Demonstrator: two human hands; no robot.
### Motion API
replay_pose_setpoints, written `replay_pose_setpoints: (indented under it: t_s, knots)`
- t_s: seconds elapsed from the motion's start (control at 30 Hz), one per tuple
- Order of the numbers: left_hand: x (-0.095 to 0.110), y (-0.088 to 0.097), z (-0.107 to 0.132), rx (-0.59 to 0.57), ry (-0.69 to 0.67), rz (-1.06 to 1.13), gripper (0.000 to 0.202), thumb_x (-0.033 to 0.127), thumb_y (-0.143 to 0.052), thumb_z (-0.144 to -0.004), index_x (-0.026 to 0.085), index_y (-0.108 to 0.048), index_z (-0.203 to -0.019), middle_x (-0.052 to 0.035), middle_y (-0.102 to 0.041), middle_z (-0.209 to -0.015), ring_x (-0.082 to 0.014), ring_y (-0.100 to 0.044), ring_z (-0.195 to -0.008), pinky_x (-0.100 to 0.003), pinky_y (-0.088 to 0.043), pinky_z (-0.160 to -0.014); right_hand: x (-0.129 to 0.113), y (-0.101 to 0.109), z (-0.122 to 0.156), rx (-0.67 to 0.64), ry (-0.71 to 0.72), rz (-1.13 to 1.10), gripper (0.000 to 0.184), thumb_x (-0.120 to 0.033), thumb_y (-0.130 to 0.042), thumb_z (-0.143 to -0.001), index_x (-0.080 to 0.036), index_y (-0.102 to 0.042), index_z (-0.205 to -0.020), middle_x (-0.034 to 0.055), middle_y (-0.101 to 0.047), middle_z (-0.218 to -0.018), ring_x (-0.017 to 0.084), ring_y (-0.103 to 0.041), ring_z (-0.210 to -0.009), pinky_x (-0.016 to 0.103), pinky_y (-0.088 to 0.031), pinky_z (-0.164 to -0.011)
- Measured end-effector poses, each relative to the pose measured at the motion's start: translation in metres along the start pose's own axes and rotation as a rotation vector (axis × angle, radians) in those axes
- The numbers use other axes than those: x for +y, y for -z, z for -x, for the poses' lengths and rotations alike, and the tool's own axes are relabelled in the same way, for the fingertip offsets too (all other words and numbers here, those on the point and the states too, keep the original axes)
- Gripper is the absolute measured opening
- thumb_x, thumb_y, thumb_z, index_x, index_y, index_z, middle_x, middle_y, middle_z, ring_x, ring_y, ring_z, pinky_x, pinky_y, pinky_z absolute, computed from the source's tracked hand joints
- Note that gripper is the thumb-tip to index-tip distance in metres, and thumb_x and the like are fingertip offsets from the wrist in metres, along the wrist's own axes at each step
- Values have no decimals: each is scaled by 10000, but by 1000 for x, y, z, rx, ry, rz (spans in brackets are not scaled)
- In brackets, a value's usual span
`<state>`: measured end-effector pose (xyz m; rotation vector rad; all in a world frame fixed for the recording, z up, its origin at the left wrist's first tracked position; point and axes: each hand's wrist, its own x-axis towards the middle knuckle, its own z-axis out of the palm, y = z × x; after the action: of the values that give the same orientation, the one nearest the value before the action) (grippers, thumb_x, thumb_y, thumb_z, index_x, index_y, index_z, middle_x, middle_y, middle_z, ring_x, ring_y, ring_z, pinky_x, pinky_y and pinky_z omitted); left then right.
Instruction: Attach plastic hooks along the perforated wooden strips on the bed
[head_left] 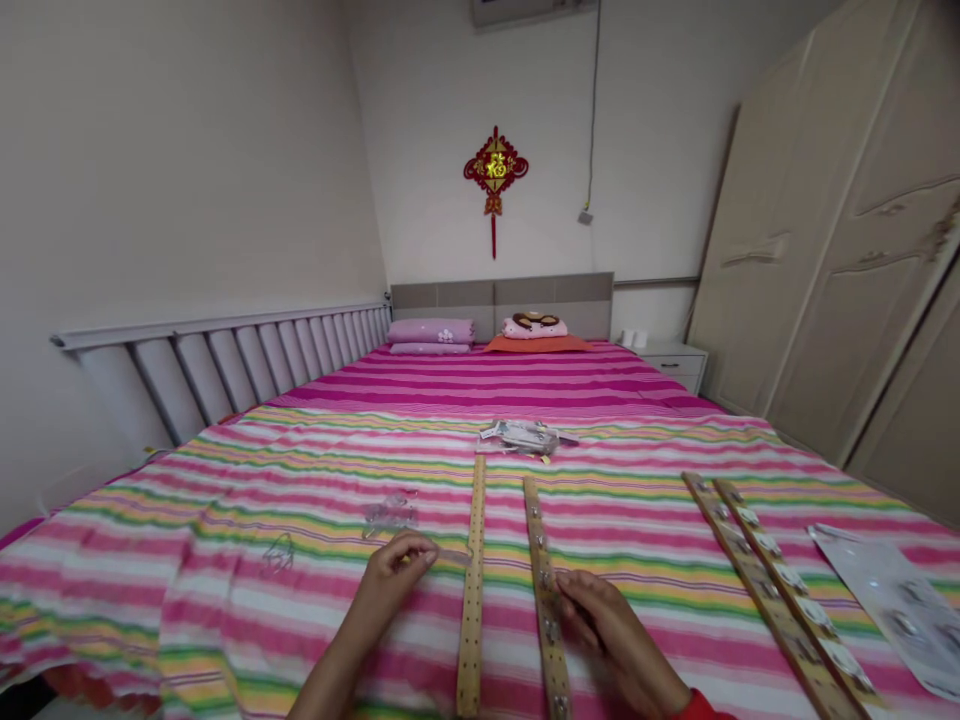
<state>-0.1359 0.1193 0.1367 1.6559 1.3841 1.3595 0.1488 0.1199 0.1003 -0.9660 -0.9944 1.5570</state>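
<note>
My left hand [401, 570] pinches one end of a thin, pale flat strip [452, 556], whose other end reaches a bare wooden strip [472, 600] with rows of small holes. To its right lies a second wooden strip [551, 655] with shiny metal hooks along it. My right hand [600, 620] is closed at that strip's right edge, thumb and forefinger together by one of the metal pieces. Whether anything small sits between those fingers I cannot make out.
Farther right lie two more wooden strips [776, 580] fitted with metal pieces, beside a clear plastic package [892, 600]. A packet of hardware [521, 436] rests ahead, a small plastic bag [390, 513] at left. Everything lies on a striped bedsheet [225, 600].
</note>
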Motion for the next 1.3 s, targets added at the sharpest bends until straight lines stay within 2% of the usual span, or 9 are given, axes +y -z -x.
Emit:
replay_pose_setpoints:
  t_s: [0.13,0.23,0.33,0.47,0.57,0.73,1.0,1.17,1.3]
  knots:
    - [43,-4,14,-208,-24,206,245,451,-711,-671,207,-689,-663,-44,-588,-785,-172,-545,-734,-300,-472,-673,-12,-20,12,-136,-66,-7,304,-411,-761,-653,-154,-604,-605,-48,-496,-484,25,-227,-362,222,-79,-393]
    - [60,-15,23,-353,-50,325,207,413,-744,-666,207,-718,-666,-49,-572,-820,-159,-532,-735,-291,-458,-661,-19,-36,24,-231,-125,-40,272,-378,-774,-653,-145,-635,-641,-48,-511,-510,18,-222,-367,219,-89,-391]
    - [66,-29,27,-453,-117,382,166,373,-749,-686,207,-739,-697,-48,-565,-817,-154,-529,-765,-284,-439,-693,-23,-49,35,-332,-180,-105,288,-374,-795,-632,-132,-639,-640,-36,-537,-526,14,-243,-372,208,-111,-386]
    - [65,-42,26,-516,-182,441,102,316,-746,-709,221,-749,-746,-35,-553,-829,-140,-521,-800,-266,-414,-723,-29,-54,45,-395,-235,-181,291,-322,-834,-596,-120,-626,-622,-48,-521,-513,19,-336,-402,182,-194,-397]
    - [61,-47,25,-549,-176,454,67,284,-734,-728,242,-752,-778,-24,-545,-839,-124,-511,-785,-250,-398,-709,-34,-50,48,-447,-240,-210,257,-301,-815,-625,-135,-620,-631,-82,-461,-448,11,-261,-343,180,-146,-356]
    - [57,-54,24,-554,-168,421,68,286,-727,-737,248,-754,-787,-24,-551,-848,-125,-511,-799,-248,-391,-723,-30,-41,46,-486,-251,-224,210,-276,-780,-642,-153,-610,-641,-102,-404,-393,16,-177,-319,180,-116,-334]
    - [54,-70,11,-546,-120,273,167,356,-686,-763,220,-756,-829,-44,-570,-845,-152,-542,-818,-258,-415,-729,-20,-28,26,-424,-267,-235,196,-221,-751,-610,-157,-566,-601,-96,-396,-431,19,-204,-339,190,-98,-352]
    - [45,-82,-12,-463,-55,167,318,379,-607,-806,222,-693,-1069,-63,-656,-958,-175,-582,-872,-283,-446,-790,-19,-11,-9,-358,-198,-202,244,-272,-746,-622,-165,-530,-588,-96,-387,-429,18,-203,-337,203,-100,-374]
    - [21,-96,-43,-326,71,168,427,392,-582,-778,189,-643,-1148,-84,-688,-1019,-213,-612,-956,-331,-470,-862,-21,9,-56,-254,-151,-109,272,-320,-733,-614,-172,-509,-575,-103,-358,-400,24,-194,-349,210,-102,-389]
